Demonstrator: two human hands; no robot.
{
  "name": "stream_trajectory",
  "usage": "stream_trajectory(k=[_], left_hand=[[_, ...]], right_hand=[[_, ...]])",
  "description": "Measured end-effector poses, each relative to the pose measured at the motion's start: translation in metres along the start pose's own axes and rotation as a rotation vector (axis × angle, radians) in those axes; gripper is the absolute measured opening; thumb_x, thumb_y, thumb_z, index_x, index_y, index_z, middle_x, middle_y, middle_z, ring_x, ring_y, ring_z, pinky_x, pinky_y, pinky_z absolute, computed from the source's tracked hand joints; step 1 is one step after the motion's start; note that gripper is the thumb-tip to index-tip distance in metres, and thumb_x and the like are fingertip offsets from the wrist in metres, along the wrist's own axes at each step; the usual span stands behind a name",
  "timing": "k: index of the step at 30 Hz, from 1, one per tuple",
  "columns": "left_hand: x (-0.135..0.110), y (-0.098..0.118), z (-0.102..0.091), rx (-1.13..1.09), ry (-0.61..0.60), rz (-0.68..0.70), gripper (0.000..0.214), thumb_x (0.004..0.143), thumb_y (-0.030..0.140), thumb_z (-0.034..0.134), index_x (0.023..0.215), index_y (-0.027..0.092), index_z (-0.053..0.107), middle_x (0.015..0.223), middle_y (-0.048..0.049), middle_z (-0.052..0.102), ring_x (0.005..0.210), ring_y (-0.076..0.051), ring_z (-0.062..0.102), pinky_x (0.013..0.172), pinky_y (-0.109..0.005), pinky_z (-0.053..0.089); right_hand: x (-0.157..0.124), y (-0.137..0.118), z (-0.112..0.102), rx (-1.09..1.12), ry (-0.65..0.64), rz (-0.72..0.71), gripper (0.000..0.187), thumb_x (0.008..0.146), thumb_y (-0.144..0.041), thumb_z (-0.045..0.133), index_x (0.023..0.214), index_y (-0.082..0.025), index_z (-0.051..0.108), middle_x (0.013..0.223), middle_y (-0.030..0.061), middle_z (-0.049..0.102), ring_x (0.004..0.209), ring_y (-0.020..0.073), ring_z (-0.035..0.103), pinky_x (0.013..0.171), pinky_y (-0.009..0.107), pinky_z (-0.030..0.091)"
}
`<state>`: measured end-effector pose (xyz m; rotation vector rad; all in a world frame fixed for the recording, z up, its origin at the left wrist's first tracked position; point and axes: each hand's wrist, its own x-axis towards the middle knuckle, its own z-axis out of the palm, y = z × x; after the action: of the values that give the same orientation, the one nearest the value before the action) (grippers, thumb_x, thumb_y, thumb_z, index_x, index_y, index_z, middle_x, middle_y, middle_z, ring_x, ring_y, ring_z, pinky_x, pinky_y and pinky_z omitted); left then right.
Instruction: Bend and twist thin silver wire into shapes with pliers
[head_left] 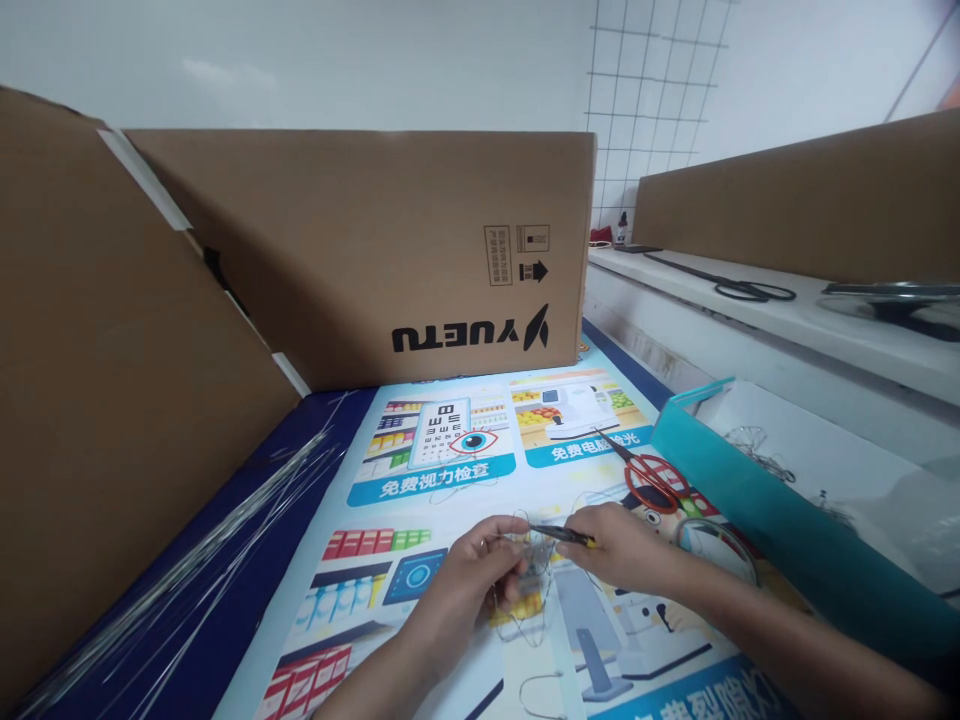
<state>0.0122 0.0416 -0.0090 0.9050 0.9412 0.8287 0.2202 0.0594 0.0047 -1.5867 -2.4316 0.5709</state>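
Note:
Near the middle front, my left hand [491, 565] pinches a thin bent wire piece [534, 625], whose loops hang below the fingers over the printed sheet. A pair of pliers [559, 534] with dark jaws and some yellow on the handle is gripped in my right hand [619, 545]. The jaws point left and meet the wire beside my left fingertips. My two hands are close together but apart. A separate bent wire [541, 680] lies on the sheet at the bottom. The fine shape of the held wire is hard to make out.
Red-handled scissors [654, 482] and a roll of clear tape [716, 548] lie to the right. Beyond them stands a teal box [750, 500] with wire pieces inside. Long straight wires [247, 540] lie left. Cardboard [360, 250] walls the back; black scissors [750, 290] rest on a ledge.

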Motion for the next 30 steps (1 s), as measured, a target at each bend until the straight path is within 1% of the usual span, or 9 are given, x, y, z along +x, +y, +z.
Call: stream_trajectory(k=[4,9,12,15,19,21,24,27,30], left_hand=[[0.001,0.002,-0.002,0.001,-0.067,-0.014,0.026,0.074,0.031,0.061,0.096,0.017,0.059,0.065,0.0005,0.056,0.042,-0.006,0.048,0.043,-0.021,0.03],[-0.001,0.01,-0.002,-0.024,-0.127,-0.028,0.02,0.073,0.03,0.063,0.087,0.016,0.062,0.067,-0.0015,0.058,0.047,-0.008,0.051,0.047,-0.022,0.038],[-0.002,0.012,-0.003,-0.018,-0.127,-0.034,0.017,0.073,0.028,0.064,0.085,0.016,0.062,0.071,-0.003,0.059,0.053,-0.011,0.055,0.048,-0.022,0.042],[-0.001,0.01,-0.004,-0.022,-0.116,-0.032,0.014,0.073,0.027,0.064,0.08,0.015,0.06,0.071,-0.0031,0.06,0.052,-0.01,0.054,0.049,-0.022,0.042],[0.001,0.007,-0.003,-0.009,-0.071,-0.029,0.016,0.077,0.03,0.06,0.073,0.015,0.057,0.06,-0.001,0.058,0.045,-0.007,0.048,0.046,-0.02,0.038],[0.001,0.007,-0.002,0.009,-0.041,-0.024,0.016,0.078,0.03,0.059,0.072,0.015,0.056,0.054,0.0004,0.055,0.042,-0.006,0.046,0.044,-0.018,0.035],[0.0,0.008,0.0,0.004,-0.032,-0.013,0.015,0.078,0.029,0.059,0.074,0.015,0.055,0.051,-0.0005,0.057,0.041,-0.006,0.045,0.042,-0.018,0.033],[0.0,0.007,0.0,-0.034,-0.046,-0.006,0.014,0.077,0.028,0.061,0.077,0.015,0.056,0.059,-0.004,0.062,0.048,-0.008,0.051,0.047,-0.018,0.037],[0.0,0.006,-0.001,-0.082,-0.064,0.0,0.014,0.077,0.027,0.063,0.076,0.015,0.056,0.078,-0.0075,0.065,0.069,-0.012,0.059,0.058,-0.02,0.043]], right_hand=[[0.002,0.001,0.002,0.029,-0.016,-0.012,0.027,0.081,-0.039,0.049,0.065,-0.019,0.059,0.062,0.0004,0.06,0.056,0.0125,0.051,0.049,0.022,0.023],[0.004,-0.003,0.001,0.043,-0.014,-0.032,0.029,0.081,-0.04,0.049,0.064,-0.019,0.059,0.06,-0.0003,0.058,0.056,0.012,0.049,0.049,0.022,0.023],[0.006,-0.006,0.001,0.055,-0.011,-0.049,0.031,0.081,-0.042,0.048,0.063,-0.019,0.058,0.059,-0.0009,0.056,0.055,0.0113,0.047,0.048,0.021,0.022],[0.006,-0.008,0.002,0.064,-0.016,-0.061,0.032,0.082,-0.042,0.047,0.063,-0.018,0.056,0.058,-0.0014,0.055,0.053,0.0105,0.046,0.047,0.021,0.021],[0.007,-0.008,0.003,0.074,-0.012,-0.075,0.032,0.082,-0.041,0.047,0.061,-0.018,0.054,0.056,-0.0016,0.053,0.054,0.0105,0.046,0.047,0.021,0.021],[0.007,-0.007,0.003,0.075,-0.012,-0.071,0.032,0.082,-0.041,0.047,0.061,-0.018,0.054,0.056,-0.0016,0.053,0.054,0.0105,0.046,0.047,0.021,0.021],[0.007,-0.007,0.004,0.072,-0.018,-0.06,0.031,0.081,-0.041,0.047,0.062,-0.018,0.055,0.057,-0.0015,0.054,0.054,0.0108,0.047,0.047,0.021,0.021],[0.007,-0.007,0.004,0.064,-0.021,-0.059,0.031,0.082,-0.041,0.047,0.063,-0.018,0.055,0.059,-0.0008,0.055,0.055,0.0114,0.048,0.049,0.021,0.023],[0.007,-0.008,0.003,0.05,-0.024,-0.05,0.033,0.082,-0.044,0.046,0.064,-0.018,0.056,0.061,0.0002,0.057,0.057,0.0117,0.048,0.05,0.022,0.023]])
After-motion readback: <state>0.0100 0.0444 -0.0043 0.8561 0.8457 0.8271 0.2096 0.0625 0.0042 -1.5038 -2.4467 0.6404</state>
